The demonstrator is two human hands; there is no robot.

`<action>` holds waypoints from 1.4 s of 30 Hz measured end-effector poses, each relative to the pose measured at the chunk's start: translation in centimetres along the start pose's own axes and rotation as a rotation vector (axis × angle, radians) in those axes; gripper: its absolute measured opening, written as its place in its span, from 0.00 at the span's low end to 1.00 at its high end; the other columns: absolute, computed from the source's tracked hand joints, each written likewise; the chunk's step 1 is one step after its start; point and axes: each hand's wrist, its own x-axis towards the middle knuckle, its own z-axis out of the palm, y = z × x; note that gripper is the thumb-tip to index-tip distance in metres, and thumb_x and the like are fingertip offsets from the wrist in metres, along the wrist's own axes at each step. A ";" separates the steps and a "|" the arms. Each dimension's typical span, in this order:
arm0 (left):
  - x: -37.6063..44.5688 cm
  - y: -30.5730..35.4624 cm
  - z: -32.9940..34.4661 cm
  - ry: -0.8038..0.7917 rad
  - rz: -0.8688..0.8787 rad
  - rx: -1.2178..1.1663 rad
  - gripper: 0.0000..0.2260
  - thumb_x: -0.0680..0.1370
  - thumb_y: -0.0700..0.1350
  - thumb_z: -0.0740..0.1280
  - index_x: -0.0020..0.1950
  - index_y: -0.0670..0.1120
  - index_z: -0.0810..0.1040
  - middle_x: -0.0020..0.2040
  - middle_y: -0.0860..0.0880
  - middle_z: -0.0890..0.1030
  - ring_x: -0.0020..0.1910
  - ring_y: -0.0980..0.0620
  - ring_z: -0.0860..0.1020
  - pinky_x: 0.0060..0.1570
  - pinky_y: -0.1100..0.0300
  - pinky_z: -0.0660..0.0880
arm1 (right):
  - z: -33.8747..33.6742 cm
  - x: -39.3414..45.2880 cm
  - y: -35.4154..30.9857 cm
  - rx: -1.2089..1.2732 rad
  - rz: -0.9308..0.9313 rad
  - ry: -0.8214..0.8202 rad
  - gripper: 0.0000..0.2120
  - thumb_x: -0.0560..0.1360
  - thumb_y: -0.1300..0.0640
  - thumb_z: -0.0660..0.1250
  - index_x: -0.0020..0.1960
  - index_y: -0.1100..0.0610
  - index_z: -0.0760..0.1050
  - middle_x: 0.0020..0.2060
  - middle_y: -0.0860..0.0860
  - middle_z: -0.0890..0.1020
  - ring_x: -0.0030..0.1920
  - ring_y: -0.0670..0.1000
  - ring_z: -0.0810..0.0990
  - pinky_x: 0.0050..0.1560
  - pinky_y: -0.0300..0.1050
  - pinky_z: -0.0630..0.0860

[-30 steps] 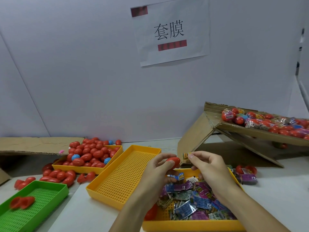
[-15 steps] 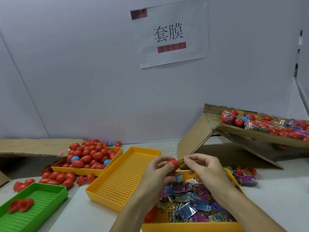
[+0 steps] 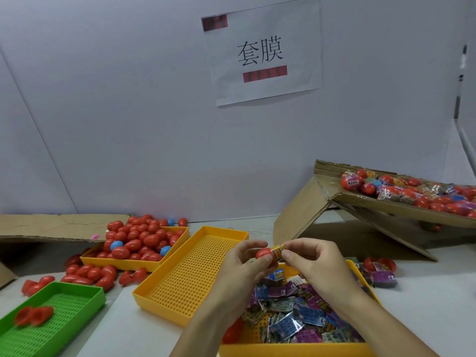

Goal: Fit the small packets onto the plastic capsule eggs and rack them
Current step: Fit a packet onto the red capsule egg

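My left hand (image 3: 243,264) pinches a red capsule egg (image 3: 263,253) between thumb and fingers, above the trays. My right hand (image 3: 313,264) pinches a small yellow-orange packet (image 3: 277,252) whose open end sits over the egg's right end. Below my hands a yellow tray (image 3: 291,347) holds several loose blue, purple and silver packets (image 3: 296,313). At the right a slanted cardboard rack (image 3: 401,210) carries several wrapped red eggs (image 3: 409,190).
An empty yellow perforated tray (image 3: 190,274) lies left of my hands. Behind it another yellow tray (image 3: 121,260) is heaped with red and blue eggs (image 3: 139,240), with more spilled on the table. A green tray (image 3: 56,318) with red egg halves sits front left. Flat cardboard (image 3: 59,226) lies far left.
Both hands have dropped slightly and come together. The packet, held apart from the egg before, is now slipped over the egg's right end.
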 end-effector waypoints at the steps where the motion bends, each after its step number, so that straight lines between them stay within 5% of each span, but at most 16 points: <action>1: 0.0 0.0 -0.1 -0.002 -0.004 0.002 0.12 0.75 0.34 0.71 0.59 0.40 0.78 0.54 0.39 0.82 0.50 0.43 0.85 0.54 0.51 0.81 | 0.0 0.0 0.0 -0.001 0.000 -0.001 0.05 0.75 0.58 0.72 0.49 0.51 0.84 0.41 0.46 0.87 0.46 0.44 0.84 0.42 0.35 0.77; 8: 0.2 -0.3 -0.2 -0.006 -0.004 -0.022 0.13 0.74 0.33 0.72 0.58 0.39 0.79 0.51 0.40 0.83 0.51 0.43 0.84 0.50 0.54 0.81 | -0.1 0.0 0.0 -0.019 -0.027 -0.016 0.06 0.74 0.61 0.73 0.48 0.52 0.85 0.42 0.47 0.87 0.46 0.44 0.85 0.49 0.40 0.81; 13: 0.1 -0.2 0.0 -0.025 0.021 -0.022 0.18 0.69 0.43 0.76 0.57 0.40 0.79 0.49 0.43 0.86 0.51 0.43 0.85 0.47 0.57 0.81 | -0.1 -0.1 -0.2 -0.050 -0.041 -0.035 0.07 0.75 0.62 0.72 0.48 0.51 0.85 0.41 0.46 0.87 0.46 0.43 0.84 0.47 0.38 0.81; 30: -0.4 0.1 0.4 0.002 0.120 0.308 0.11 0.72 0.41 0.76 0.53 0.48 0.82 0.51 0.47 0.83 0.49 0.51 0.84 0.42 0.63 0.80 | 0.3 -0.2 -0.6 0.044 0.088 -0.006 0.05 0.75 0.50 0.71 0.47 0.50 0.84 0.38 0.42 0.86 0.41 0.37 0.82 0.34 0.29 0.74; 38: -0.3 0.0 0.4 -0.011 0.159 0.380 0.15 0.67 0.48 0.78 0.51 0.51 0.82 0.49 0.50 0.84 0.49 0.51 0.84 0.46 0.57 0.82 | 0.7 -0.2 -0.2 0.179 0.189 0.038 0.05 0.75 0.54 0.72 0.48 0.53 0.84 0.39 0.48 0.86 0.42 0.45 0.83 0.36 0.33 0.74; 42: -0.3 0.0 0.5 0.008 0.168 0.392 0.16 0.64 0.52 0.77 0.50 0.52 0.81 0.46 0.51 0.85 0.45 0.55 0.84 0.41 0.63 0.80 | 0.7 -0.2 -0.3 0.207 0.207 0.046 0.04 0.75 0.54 0.72 0.48 0.53 0.84 0.39 0.48 0.86 0.42 0.45 0.83 0.34 0.32 0.75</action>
